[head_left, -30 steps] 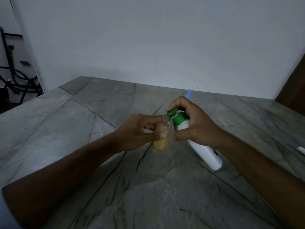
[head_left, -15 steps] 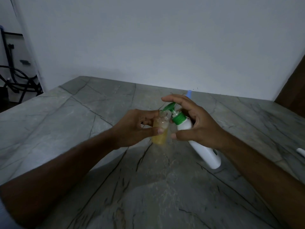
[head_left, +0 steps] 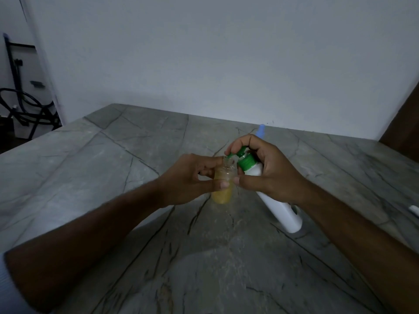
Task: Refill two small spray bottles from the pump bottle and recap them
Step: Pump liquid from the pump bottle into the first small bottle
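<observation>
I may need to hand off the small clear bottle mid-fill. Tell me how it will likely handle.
The small clear bottle looks light: it sits between the left hand's thumb and fingers. It is uncapped and mostly full of yellow liquid, so tilting probably spills. It seems narrow for its height, so it may tip if set down carelessly beside the pump bottle.

1. Both forearms reach forward and converge, bare to the elbows
2. The left hand (head_left: 192, 180) is curled, thumb and fingers pinched around something it holds upright
3. The right hand (head_left: 269, 175) is wrapped in a grip, forefinger arched over and pressing down, thumb tucked beneath
</observation>
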